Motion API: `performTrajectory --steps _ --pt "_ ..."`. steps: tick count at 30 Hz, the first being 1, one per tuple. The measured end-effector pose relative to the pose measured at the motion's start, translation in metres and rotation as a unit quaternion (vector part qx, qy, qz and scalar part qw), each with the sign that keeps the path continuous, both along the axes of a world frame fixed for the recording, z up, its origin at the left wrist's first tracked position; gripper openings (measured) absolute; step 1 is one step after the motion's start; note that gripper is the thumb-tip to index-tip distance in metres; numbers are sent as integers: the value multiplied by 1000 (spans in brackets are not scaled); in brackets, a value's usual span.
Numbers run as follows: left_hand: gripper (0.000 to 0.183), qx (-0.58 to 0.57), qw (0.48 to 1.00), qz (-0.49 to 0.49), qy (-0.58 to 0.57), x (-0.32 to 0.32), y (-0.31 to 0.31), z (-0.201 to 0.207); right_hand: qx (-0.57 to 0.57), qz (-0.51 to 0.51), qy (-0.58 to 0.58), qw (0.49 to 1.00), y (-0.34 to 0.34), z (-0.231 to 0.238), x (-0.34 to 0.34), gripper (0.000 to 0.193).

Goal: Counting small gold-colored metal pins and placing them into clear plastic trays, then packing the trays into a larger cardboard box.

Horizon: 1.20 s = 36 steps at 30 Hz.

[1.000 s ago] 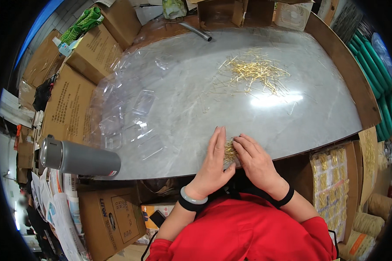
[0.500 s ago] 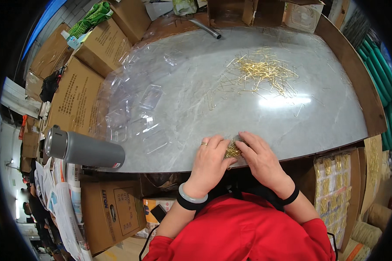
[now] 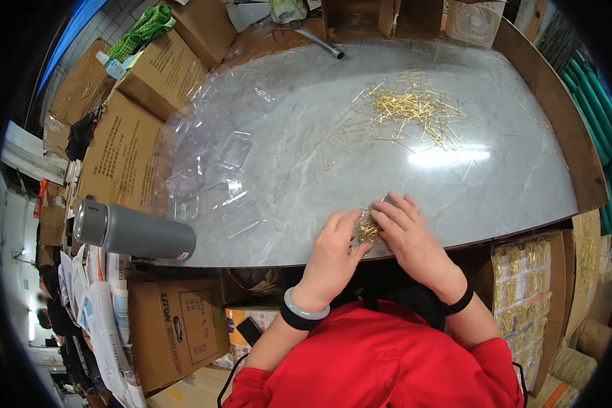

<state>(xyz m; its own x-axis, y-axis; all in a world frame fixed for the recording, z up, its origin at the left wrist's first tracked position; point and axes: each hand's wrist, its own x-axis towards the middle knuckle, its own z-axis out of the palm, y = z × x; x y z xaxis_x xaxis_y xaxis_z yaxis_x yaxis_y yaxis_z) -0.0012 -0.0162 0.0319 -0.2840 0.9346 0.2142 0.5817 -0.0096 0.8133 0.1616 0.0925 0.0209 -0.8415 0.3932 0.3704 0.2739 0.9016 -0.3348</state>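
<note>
At the table's near edge, a small clear plastic pack of gold wire hooks (image 3: 368,230) sits between my two hands. My left hand (image 3: 334,248) closes on its left side, thumb at the near end. From the right, my right hand (image 3: 408,234) wraps its fingers over the pack's other side. Parts of the pack are hidden under the fingers. Farther off lies a loose pile of gold hooks (image 3: 415,109), with a few strays around it. Several clear plastic packs (image 3: 234,151), apparently without hooks, are spread over the table's left part.
A grey flask (image 3: 143,231) lies at the table's left edge. Cardboard boxes (image 3: 119,146) line the left side, and a cardboard strip (image 3: 557,102) borders the right. A metal tube (image 3: 323,44) lies at the back. Filled packs (image 3: 521,285) fill a carton at lower right.
My hands have shifted slightly, the right fingers lifting and turning at the pack. More of the hooks and the clear plastic around them now shows.
</note>
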Motion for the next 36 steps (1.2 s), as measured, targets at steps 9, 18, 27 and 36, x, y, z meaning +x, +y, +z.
performTrajectory --steps 9,18,27,36 --pt "27 -22 991 13 132 -2 -9 -5 -94 -41 75 992 -1 -4 -7 32" --pt "14 -48 978 29 199 -7 -20 8 -100 -50 116 987 3 -8 -6 33" --pt "9 12 981 18 191 -14 -6 -2 -76 -6 90 993 3 -8 -5 36" --pt "14 64 992 62 87 4 13 -7 -193 -18 70 979 7 -5 2 47"
